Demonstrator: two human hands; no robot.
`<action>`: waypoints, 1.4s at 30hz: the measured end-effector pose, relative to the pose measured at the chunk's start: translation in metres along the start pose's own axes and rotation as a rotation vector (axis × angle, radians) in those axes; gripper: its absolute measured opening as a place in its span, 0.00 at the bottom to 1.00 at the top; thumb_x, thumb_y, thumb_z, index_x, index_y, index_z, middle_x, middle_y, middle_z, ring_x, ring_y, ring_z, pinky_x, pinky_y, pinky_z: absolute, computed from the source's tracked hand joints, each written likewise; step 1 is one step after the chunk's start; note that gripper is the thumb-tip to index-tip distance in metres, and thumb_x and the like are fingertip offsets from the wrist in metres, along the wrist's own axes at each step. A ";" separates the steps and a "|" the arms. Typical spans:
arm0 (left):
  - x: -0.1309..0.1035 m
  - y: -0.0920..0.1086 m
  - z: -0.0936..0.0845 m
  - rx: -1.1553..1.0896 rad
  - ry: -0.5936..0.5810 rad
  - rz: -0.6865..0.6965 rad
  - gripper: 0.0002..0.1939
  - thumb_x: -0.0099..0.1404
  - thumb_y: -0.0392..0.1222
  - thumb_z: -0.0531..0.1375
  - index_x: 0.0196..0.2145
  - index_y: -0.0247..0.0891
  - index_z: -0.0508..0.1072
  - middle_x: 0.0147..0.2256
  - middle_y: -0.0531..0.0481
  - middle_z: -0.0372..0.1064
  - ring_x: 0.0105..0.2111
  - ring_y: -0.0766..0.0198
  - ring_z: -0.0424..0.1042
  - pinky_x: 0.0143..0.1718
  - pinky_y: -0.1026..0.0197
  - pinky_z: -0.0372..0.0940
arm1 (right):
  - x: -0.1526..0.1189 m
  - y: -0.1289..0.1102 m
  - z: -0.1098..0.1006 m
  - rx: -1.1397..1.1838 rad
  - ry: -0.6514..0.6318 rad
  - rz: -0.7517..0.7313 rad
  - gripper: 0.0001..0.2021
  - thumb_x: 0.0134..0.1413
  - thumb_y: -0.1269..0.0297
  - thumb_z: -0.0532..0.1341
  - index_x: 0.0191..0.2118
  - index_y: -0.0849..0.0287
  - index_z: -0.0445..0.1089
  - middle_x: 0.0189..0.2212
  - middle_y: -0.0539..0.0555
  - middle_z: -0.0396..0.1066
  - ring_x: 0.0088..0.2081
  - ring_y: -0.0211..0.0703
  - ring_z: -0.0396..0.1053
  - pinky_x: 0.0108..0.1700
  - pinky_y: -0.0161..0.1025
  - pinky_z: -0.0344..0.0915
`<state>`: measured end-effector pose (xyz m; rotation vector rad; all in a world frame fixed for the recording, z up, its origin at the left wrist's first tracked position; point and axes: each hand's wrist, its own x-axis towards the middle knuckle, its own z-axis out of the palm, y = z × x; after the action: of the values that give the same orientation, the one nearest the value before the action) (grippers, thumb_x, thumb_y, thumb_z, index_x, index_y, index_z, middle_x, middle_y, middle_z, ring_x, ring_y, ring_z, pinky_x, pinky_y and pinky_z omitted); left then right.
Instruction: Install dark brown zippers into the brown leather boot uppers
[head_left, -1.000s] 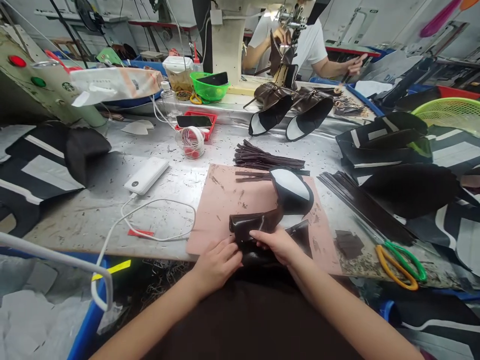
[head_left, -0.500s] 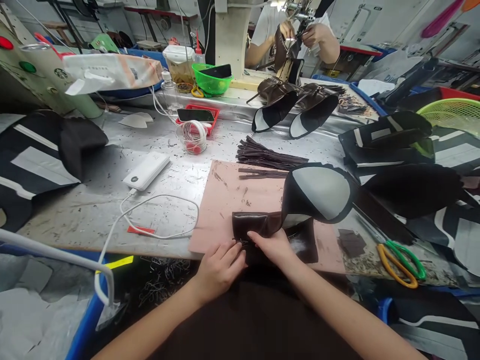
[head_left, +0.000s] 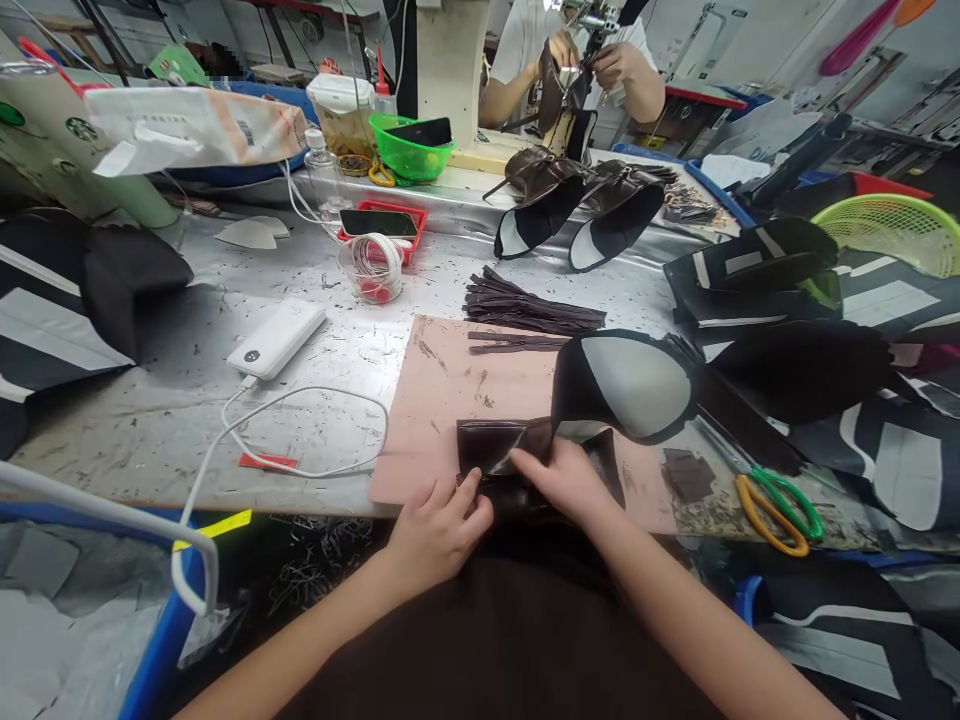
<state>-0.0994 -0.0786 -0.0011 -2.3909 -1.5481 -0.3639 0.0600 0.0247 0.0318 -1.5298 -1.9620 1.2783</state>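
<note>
- Board [head_left: 442, 390], pink: one, flat on the table [head_left: 172, 410], marked with dark scuffs.
- Leather piece [head_left: 487, 443], dark brown: one, folded, over the near part of the board; its rounded end, lined in white, reaches across the board's right edge.
- Right hand [head_left: 566, 475], ours: above the board's near part, grip narrow, holding the leather piece with the thumb on top.
- Left hand [head_left: 442, 520], ours: at the board's near edge, fingers bent, a fingertip against the leather piece; we cannot tell whether it pinches.
- Strips [head_left: 532, 305], dark: one bundle at the board's far edge; we note a few loose ones on the board itself.
- Scrap [head_left: 688, 474], dark: just right of the board.
- Scissors [head_left: 751, 468]: one pair, green and orange handles, right of the board.
- Power bank [head_left: 276, 340], white: left of the board, its cable [head_left: 300, 392] looping near the board's left edge.
- Red tag [head_left: 268, 462]: left of the board.
- Coil [head_left: 373, 262], white: beyond the board's far left corner.
- Shoes [head_left: 540, 215], brown: two, beyond the board.
- Co-worker's hands [head_left: 616, 65]: well beyond the board, at a machine [head_left: 446, 80].
</note>
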 end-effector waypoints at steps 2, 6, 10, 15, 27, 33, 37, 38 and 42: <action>0.002 0.002 -0.001 -0.008 -0.004 -0.017 0.09 0.58 0.40 0.52 0.35 0.41 0.70 0.46 0.48 0.68 0.35 0.58 0.66 0.36 0.56 0.54 | -0.001 0.004 -0.009 0.006 0.013 -0.005 0.10 0.44 0.63 0.58 0.33 0.61 0.69 0.34 0.58 0.73 0.38 0.50 0.71 0.39 0.45 0.66; 0.006 0.004 -0.002 -0.055 -0.049 -0.068 0.16 0.60 0.41 0.51 0.44 0.39 0.69 0.45 0.46 0.68 0.36 0.58 0.65 0.38 0.55 0.54 | -0.001 0.014 -0.013 0.008 0.022 0.040 0.13 0.42 0.65 0.60 0.38 0.62 0.67 0.37 0.59 0.72 0.40 0.51 0.69 0.42 0.46 0.65; 0.010 0.005 -0.003 -0.097 -0.095 -0.100 0.22 0.59 0.41 0.50 0.51 0.36 0.64 0.44 0.44 0.68 0.38 0.56 0.64 0.40 0.54 0.53 | 0.000 0.019 -0.010 0.028 0.054 0.022 0.13 0.43 0.64 0.60 0.37 0.63 0.67 0.37 0.59 0.72 0.41 0.51 0.69 0.43 0.47 0.65; 0.025 0.004 -0.009 -0.084 -0.165 -0.065 0.18 0.56 0.40 0.52 0.44 0.32 0.68 0.35 0.43 0.68 0.35 0.55 0.64 0.36 0.53 0.55 | 0.002 0.024 -0.007 0.060 0.083 -0.013 0.13 0.42 0.64 0.61 0.37 0.61 0.68 0.35 0.57 0.72 0.39 0.50 0.69 0.40 0.46 0.66; 0.038 0.010 0.003 -0.177 -0.193 0.190 0.23 0.61 0.50 0.51 0.46 0.27 0.66 0.48 0.35 0.64 0.48 0.48 0.63 0.47 0.53 0.58 | 0.001 0.017 -0.033 -0.085 0.095 -0.088 0.11 0.44 0.63 0.59 0.36 0.60 0.69 0.36 0.58 0.72 0.39 0.52 0.69 0.40 0.45 0.66; 0.037 0.011 0.000 -0.160 -0.255 0.232 0.35 0.56 0.61 0.52 0.52 0.30 0.60 0.55 0.37 0.55 0.50 0.43 0.59 0.47 0.49 0.56 | 0.000 0.030 -0.042 0.007 0.174 0.001 0.16 0.43 0.62 0.61 0.41 0.58 0.68 0.36 0.57 0.73 0.39 0.53 0.70 0.39 0.46 0.67; 0.040 0.015 -0.001 -0.104 -0.333 0.224 0.36 0.56 0.61 0.52 0.53 0.31 0.59 0.57 0.36 0.50 0.51 0.41 0.58 0.47 0.48 0.56 | 0.001 0.032 -0.036 -0.042 0.209 0.093 0.19 0.44 0.60 0.60 0.45 0.59 0.66 0.40 0.57 0.71 0.44 0.51 0.67 0.44 0.45 0.65; 0.042 0.016 -0.001 -0.092 -0.354 0.221 0.36 0.56 0.61 0.53 0.53 0.31 0.59 0.57 0.36 0.51 0.50 0.41 0.58 0.46 0.48 0.56 | 0.001 0.031 -0.035 -0.056 0.200 0.085 0.19 0.45 0.60 0.59 0.45 0.59 0.66 0.41 0.57 0.70 0.45 0.51 0.67 0.45 0.44 0.65; 0.051 0.022 -0.006 -0.048 -0.407 0.194 0.34 0.54 0.59 0.56 0.51 0.32 0.60 0.56 0.36 0.53 0.48 0.42 0.60 0.44 0.48 0.57 | 0.003 0.032 -0.038 -0.105 0.186 0.000 0.18 0.46 0.61 0.58 0.45 0.59 0.66 0.43 0.57 0.69 0.47 0.50 0.65 0.46 0.43 0.64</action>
<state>-0.0594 -0.0461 0.0207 -2.7493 -1.4476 0.1384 0.1052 0.0443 0.0259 -1.6339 -1.9358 1.0074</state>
